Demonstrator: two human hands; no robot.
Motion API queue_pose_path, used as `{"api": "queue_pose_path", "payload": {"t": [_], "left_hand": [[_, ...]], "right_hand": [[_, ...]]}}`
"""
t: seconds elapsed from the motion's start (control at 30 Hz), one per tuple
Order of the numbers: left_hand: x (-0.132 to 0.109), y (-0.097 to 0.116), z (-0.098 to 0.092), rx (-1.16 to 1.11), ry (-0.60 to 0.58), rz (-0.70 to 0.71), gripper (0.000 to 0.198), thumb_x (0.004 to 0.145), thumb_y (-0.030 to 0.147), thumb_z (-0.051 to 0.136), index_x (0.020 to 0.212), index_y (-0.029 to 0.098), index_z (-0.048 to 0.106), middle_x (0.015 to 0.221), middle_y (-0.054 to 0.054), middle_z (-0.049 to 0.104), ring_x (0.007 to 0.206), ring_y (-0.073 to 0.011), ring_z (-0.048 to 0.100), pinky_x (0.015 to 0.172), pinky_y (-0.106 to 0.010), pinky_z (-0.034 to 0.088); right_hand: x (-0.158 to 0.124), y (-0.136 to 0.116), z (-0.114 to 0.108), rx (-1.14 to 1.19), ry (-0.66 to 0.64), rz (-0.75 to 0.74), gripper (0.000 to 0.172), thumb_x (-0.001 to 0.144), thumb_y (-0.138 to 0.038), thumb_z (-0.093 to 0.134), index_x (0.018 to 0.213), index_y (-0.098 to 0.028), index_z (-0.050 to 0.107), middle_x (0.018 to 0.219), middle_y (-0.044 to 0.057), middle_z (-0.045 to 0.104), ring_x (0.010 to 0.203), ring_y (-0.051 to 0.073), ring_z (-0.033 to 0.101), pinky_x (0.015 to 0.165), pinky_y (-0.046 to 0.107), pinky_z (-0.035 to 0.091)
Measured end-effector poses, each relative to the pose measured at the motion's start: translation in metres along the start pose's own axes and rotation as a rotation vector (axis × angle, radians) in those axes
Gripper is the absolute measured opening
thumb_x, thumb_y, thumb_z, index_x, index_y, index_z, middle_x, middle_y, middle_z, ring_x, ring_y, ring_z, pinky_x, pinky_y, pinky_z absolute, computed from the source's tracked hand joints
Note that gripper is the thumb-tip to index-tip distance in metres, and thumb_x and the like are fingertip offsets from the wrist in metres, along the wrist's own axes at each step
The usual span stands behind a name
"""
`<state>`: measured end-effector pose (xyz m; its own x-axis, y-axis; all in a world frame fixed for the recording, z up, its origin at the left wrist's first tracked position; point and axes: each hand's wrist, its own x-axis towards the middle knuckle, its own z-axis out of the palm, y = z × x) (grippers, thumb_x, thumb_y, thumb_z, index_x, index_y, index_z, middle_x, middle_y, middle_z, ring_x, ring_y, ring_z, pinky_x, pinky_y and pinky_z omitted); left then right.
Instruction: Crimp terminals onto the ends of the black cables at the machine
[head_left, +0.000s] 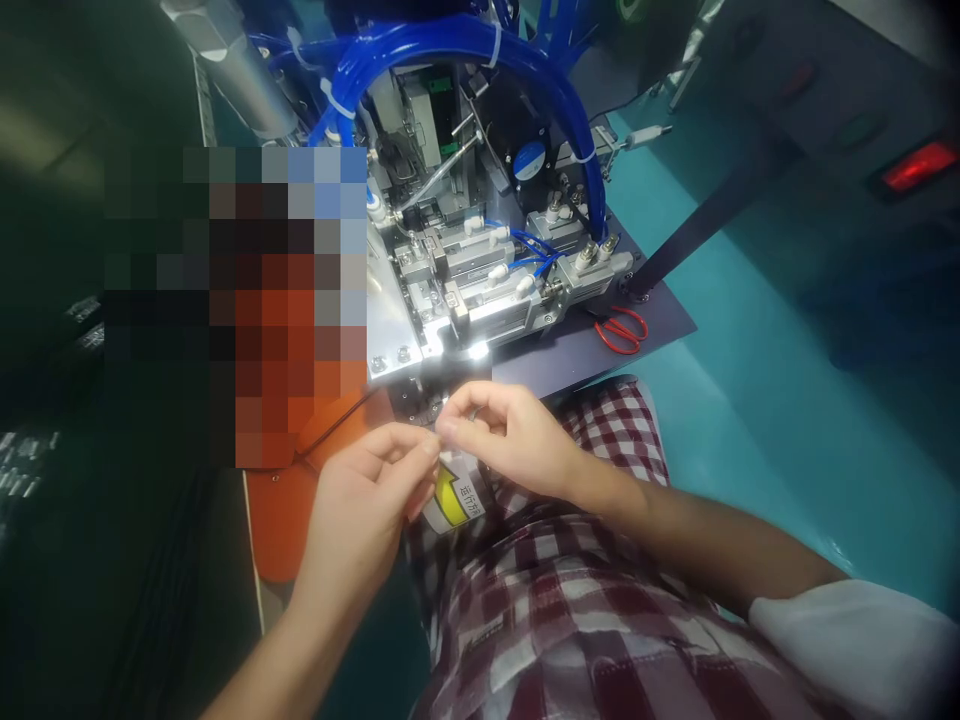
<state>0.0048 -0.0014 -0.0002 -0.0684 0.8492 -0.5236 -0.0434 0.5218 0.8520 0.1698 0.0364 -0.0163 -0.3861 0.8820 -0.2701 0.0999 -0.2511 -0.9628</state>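
- Floor: teal, spreading out to the right of the machine.
- The machine itself: metal cylinders and fittings, with thick blue tubes arching over its top.
- Worktop: dark, under the machine and jutting out on its right.
- Checked garment: on the near side of the machine; its loose cloth could catch on an edge if the wearer leaned in.
- Left hand: before the machine's near edge, thumb and finger pinched closed; whether anything is between them I cannot tell.
- Right hand: beside it, also pinched; its hold is equally unclear. Anything tiny there could drop if either pinch slackened.
- Arrow label: nearer than the machine, just below the fingertips, partly covered by the left hand.
- Red loop handles: right of the machine's cylinders; an elbow swung wide might knock them.
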Motion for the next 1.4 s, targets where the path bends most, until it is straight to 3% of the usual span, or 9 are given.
{"api": "queue_pose_path", "payload": {"t": [0.13,0.27,0.43,0.67,1.1,1.27,1.4], "left_hand": [[0.001,-0.006,-0.003,0.031,0.009,-0.027,0.031,0.072,0.045,0.083,0.076,0.018,0.069,0.056,0.004,0.052,0.049,-0.0054,0.039,0.047,-0.018,0.028],[0.001,-0.007,-0.003,0.039,0.024,-0.020,0.034,0.071,0.048,0.084,0.080,0.018,0.070,0.058,0.003,0.053,0.052,-0.0069,0.041,0.047,-0.019,0.030],[0.001,-0.004,-0.001,-0.006,0.050,-0.006,0.028,0.072,0.042,0.083,0.075,0.017,0.069,0.055,0.004,0.050,0.049,-0.0063,0.037,0.047,-0.019,0.029],[0.001,0.000,0.002,-0.035,0.050,-0.004,0.024,0.074,0.036,0.079,0.068,0.016,0.066,0.054,0.004,0.049,0.049,-0.0058,0.036,0.048,-0.020,0.028],[-0.003,0.005,0.009,-0.122,0.060,0.008,0.023,0.070,0.032,0.081,0.068,0.015,0.065,0.056,0.004,0.053,0.045,-0.0038,0.038,0.048,-0.019,0.029],[-0.003,0.003,0.006,-0.098,0.070,0.011,0.024,0.072,0.033,0.081,0.068,0.015,0.065,0.058,0.003,0.053,0.047,-0.0034,0.037,0.048,-0.018,0.029],[-0.003,0.002,0.005,-0.086,0.069,0.018,0.024,0.073,0.033,0.080,0.069,0.015,0.065,0.059,0.003,0.053,0.048,-0.0041,0.037,0.048,-0.019,0.029]], "right_hand": [[0.002,-0.007,0.000,-0.059,-0.031,-0.026,0.012,0.083,-0.025,0.062,0.074,-0.018,0.060,0.054,-0.006,0.048,0.048,0.008,0.040,0.045,0.022,0.031],[-0.001,-0.005,0.005,-0.095,0.053,-0.101,0.013,0.085,-0.023,0.060,0.074,-0.019,0.055,0.057,-0.007,0.046,0.050,0.008,0.040,0.046,0.021,0.032],[-0.003,0.004,0.004,0.081,-0.005,0.042,0.017,0.089,-0.033,0.061,0.079,-0.019,0.057,0.051,-0.009,0.039,0.043,0.007,0.031,0.041,0.022,0.024],[-0.006,0.004,0.000,0.024,0.021,0.047,0.013,0.080,-0.028,0.071,0.079,-0.018,0.063,0.050,-0.008,0.045,0.044,0.007,0.036,0.043,0.021,0.027],[-0.006,0.008,0.009,0.204,-0.010,0.107,0.015,0.081,-0.028,0.070,0.078,-0.018,0.059,0.051,-0.009,0.044,0.045,0.006,0.035,0.043,0.020,0.026],[-0.005,0.007,0.001,0.066,-0.049,0.093,0.013,0.086,-0.031,0.066,0.083,-0.019,0.060,0.051,-0.008,0.045,0.044,0.008,0.037,0.043,0.022,0.028],[-0.004,-0.001,-0.005,-0.160,-0.048,-0.044,0.015,0.089,-0.032,0.063,0.082,-0.018,0.061,0.060,-0.005,0.054,0.049,0.009,0.043,0.047,0.023,0.031]]}}
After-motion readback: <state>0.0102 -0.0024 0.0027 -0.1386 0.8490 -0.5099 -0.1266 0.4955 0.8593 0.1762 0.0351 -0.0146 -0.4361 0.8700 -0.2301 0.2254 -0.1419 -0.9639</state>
